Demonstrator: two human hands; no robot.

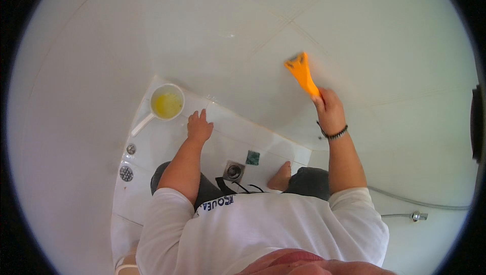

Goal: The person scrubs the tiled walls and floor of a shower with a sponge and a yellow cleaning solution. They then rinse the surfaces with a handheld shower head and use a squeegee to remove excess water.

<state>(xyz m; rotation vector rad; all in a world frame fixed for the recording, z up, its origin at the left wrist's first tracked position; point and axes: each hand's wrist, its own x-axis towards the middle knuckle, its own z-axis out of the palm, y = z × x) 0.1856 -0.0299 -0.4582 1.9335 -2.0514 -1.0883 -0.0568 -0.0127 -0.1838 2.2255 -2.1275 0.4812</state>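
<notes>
My right hand (331, 110), with a dark beaded bracelet at its wrist, grips the handle of an orange plastic scraper (302, 73). The scraper's wide head points up and left against or close to the white tiled wall (258, 81); whether it touches cannot be told. My left hand (200, 126) is empty, fingers spread, low over the white floor tiles. Left of it stands a white long-handled dipper (142, 124) with yellow liquid (167, 105) inside, near the corner. A green scouring pad (253, 157) lies on the floor between my hands, nearer my body.
A square metal floor drain (234, 171) lies beside the pad. Two round perforated metal drain covers (131, 149) (126, 173) are along the left wall. My bare foot (281, 176) is on the floor. A flexible metal hose (417, 202) and a chrome fitting (417, 216) are at right.
</notes>
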